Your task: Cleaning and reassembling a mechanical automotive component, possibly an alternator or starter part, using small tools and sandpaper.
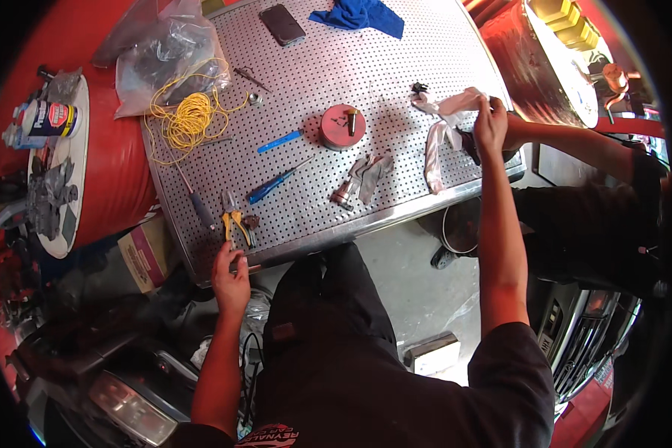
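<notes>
My right hand [490, 131] is raised over the far right of the perforated metal table [313, 201], its fingers closed on the end of a pale, crumpled cloth strip [459, 103]. A co-worker's hand [517, 133] is right beside it, partly hidden behind it. Below hangs or lies another pale strip [434, 160]; I cannot tell if the two are joined. My left hand [231, 280] is at the near left table edge with its fingers loosely bent and apart, holding nothing visible. Closest to it are the yellow handles of a pair of pliers [232, 221].
Screwdrivers [270, 187], a yellow cord coil [187, 119], a round red-topped tin [334, 134], a grey rag [371, 178], a phone [282, 25] and a blue cloth [358, 15] lie on the table. Red drums [112, 164] flank it. The co-worker [575, 224] stands at right.
</notes>
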A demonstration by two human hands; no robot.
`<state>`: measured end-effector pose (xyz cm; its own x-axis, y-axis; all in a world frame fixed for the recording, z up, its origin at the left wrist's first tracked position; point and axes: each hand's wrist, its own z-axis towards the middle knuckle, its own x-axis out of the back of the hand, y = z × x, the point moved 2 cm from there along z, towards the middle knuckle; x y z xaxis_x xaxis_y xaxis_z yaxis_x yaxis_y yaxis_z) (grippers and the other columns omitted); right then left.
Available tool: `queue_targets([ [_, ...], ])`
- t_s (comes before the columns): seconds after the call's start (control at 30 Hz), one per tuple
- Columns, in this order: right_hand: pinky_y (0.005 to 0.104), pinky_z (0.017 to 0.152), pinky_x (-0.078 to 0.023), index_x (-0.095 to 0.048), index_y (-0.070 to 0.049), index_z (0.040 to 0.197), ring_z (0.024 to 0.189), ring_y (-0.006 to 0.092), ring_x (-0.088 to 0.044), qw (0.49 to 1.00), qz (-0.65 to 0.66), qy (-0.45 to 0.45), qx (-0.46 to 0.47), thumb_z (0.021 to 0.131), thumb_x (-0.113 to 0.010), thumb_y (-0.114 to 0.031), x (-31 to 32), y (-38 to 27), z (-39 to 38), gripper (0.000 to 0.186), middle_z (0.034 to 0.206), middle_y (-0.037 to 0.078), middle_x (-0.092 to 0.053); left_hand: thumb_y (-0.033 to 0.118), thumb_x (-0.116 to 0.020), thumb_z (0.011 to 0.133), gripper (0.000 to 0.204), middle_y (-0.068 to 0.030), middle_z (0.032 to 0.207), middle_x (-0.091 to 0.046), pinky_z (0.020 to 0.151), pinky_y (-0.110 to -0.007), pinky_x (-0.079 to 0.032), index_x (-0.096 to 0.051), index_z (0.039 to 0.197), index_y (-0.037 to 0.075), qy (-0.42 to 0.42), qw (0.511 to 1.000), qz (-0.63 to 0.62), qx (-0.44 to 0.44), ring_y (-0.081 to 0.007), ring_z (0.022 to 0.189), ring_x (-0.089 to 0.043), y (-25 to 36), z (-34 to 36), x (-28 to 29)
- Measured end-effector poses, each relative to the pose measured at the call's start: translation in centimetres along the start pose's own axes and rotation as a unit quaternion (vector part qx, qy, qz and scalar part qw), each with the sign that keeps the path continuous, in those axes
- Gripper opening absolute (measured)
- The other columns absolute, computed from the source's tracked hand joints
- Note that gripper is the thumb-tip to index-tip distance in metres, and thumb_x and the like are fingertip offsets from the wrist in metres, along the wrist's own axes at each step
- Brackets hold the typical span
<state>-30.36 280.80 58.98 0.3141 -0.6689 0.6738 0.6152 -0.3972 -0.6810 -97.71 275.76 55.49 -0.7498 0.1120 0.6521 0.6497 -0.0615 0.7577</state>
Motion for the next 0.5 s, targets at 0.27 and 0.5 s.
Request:
queue_targets([
  [0.27, 0.0256, 0.081, -0.051, -0.073, 0.002, 0.119, 0.089, 0.0107, -0.064, 0.983, 0.181, -0.007, -0.002, 0.105, -0.070, -0.032, 9.5, -9.2, 0.6, 0.037, 0.099, 0.005, -0.074, 0.006, -0.074, 0.093, 0.041, -0.0126, 0.103, -0.075, 0.091, -0.042, -0.056, -0.065, 0.132, 0.002, -0.030, 0.998, -0.044, -0.015, -0.0300, 0.097, -0.072, 3.0, 0.0, -0.2],
  [0.5, 0.0253, 0.078, -0.052, -0.073, 0.003, 0.122, 0.085, 0.0113, -0.066, 0.981, 0.187, -0.016, -0.052, 0.102, -0.073, -0.032, 10.0, -9.3, -2.3, 0.040, 0.096, 0.005, -0.074, 0.005, -0.074, 0.091, 0.043, -0.0112, 0.103, -0.076, 0.090, -0.042, -0.056, -0.065, 0.133, 0.003, -0.019, 0.997, -0.035, -0.060, -0.0297, 0.097, -0.072, 4.8, 0.8, 0.4],
])
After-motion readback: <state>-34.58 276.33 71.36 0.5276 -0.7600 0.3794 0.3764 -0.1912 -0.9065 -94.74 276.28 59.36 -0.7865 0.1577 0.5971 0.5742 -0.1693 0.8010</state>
